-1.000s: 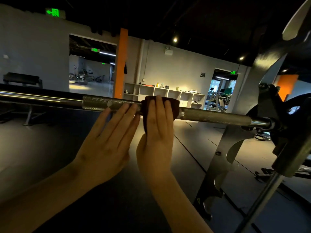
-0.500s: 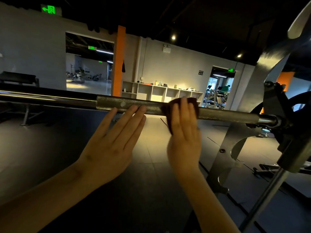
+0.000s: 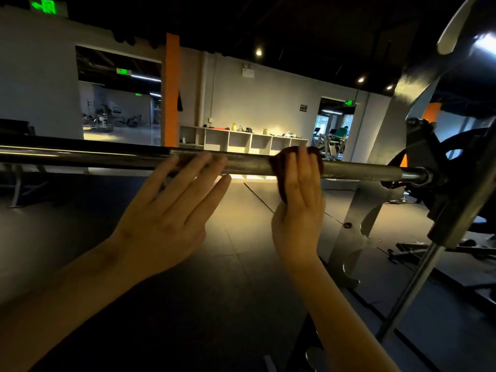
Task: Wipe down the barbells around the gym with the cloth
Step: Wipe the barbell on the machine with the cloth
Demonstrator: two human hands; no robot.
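A steel barbell runs level across the view, knurled in the middle and smooth at the left. A dark maroon cloth is draped over the knurled part. My right hand presses the cloth against the bar with straight fingers. To the left, my left hand lies flat with its fingertips touching the bar's knurled section. The bar's right end goes into a collar and dark weight plate.
A metal rack upright with hooks stands at the right, with an angled steel rod beside it. White cubby shelves line the far wall next to an orange pillar. Dark rubber flooring lies below.
My right hand has slid the cloth rightward along the bar, away from my left hand. The left hand has stayed on the knurling.
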